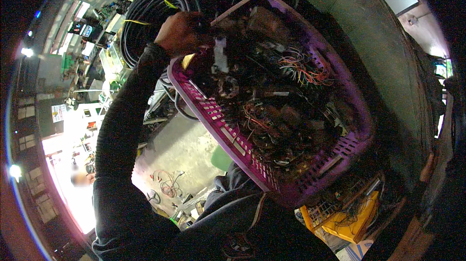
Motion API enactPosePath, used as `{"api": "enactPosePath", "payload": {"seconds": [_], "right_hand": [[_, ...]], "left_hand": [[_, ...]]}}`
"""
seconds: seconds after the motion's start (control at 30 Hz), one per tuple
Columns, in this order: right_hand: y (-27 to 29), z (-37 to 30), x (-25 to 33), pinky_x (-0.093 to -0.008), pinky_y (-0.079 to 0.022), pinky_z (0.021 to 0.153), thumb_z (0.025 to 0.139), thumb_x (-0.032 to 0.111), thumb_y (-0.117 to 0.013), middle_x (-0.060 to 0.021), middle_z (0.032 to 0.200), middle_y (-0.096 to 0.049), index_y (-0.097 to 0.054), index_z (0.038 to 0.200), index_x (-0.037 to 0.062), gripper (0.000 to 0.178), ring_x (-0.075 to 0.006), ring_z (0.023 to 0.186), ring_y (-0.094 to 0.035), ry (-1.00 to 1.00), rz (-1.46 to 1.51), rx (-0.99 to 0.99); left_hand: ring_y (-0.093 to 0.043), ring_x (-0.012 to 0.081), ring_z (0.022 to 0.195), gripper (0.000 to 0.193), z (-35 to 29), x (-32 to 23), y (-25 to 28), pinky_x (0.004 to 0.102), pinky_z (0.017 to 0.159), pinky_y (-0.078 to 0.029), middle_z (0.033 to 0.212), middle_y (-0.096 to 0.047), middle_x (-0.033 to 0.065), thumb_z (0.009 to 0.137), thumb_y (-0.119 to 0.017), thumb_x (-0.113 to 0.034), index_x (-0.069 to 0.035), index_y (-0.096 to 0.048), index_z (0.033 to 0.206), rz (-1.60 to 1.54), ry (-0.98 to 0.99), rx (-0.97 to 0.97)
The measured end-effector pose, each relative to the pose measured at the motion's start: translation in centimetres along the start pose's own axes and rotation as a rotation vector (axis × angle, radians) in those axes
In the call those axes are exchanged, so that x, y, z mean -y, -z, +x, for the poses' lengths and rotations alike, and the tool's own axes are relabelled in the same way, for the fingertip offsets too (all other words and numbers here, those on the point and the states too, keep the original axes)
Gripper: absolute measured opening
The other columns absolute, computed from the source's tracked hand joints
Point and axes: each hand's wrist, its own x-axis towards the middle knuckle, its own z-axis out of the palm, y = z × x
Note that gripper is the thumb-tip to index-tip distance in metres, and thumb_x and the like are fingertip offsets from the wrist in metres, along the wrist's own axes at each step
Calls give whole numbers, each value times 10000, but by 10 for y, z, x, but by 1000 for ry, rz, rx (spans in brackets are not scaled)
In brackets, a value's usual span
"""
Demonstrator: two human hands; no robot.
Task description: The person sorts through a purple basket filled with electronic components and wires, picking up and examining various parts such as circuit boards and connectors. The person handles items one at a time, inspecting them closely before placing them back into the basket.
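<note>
A purple plastic basket with slotted sides fills the middle of the view. Inside it lies a dark heap of electrical scrap, including a bundle of coloured wires, a pale flat piece and a dark block. My left hand, its dark sleeve running up from below, is over the basket's far left rim. Its fingers curl down in deep shadow, closed; whether they grip the rim or a piece of scrap is hidden. My right hand does not show.
Coils of black cable with yellow ties lie just beyond my left hand. A yellow crate stands below the basket at the right. Loose red and pale wires lie on the floor. Cluttered shelves are at far left.
</note>
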Motion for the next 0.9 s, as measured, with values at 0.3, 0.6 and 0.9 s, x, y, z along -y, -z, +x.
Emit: {"api": "enactPosePath", "payload": {"seconds": [0.3, 0.6, 0.9], "right_hand": [[41, 18, 55, -514, -458, 1072, 1049, 403, -525, -235, 1374, -601, -615, 1375, 37, 498, -400, 1244, -584, -31, 107, 21], [61, 43, 101, -525, -446, 1074, 1051, 453, -505, -236, 1385, -588, -604, 1385, 34, 545, -410, 1248, -571, -66, 219, 79], [66, 29, 107, -536, -435, 1076, 1053, 503, -485, -237, 1395, -575, -594, 1396, 30, 594, -420, 1253, -558, -173, 339, 105]], "left_hand": [[-743, 381, 889, 524, 8, 15, -7, 453, 814, -595, 946, -769, 161, 751, -805, -583, -136, -797, 1025, -75, -15, -264], [-745, 366, 839, 544, -5, -7, -31, 464, 782, -600, 910, -772, 144, 759, -785, -632, -185, -800, 1068, -45, 172, -378], [-741, 361, 885, 580, -57, -10, -25, 472, 771, -594, 965, -735, 157, 720, -849, -544, -169, -767, 1154, 184, 243, -548]]}}
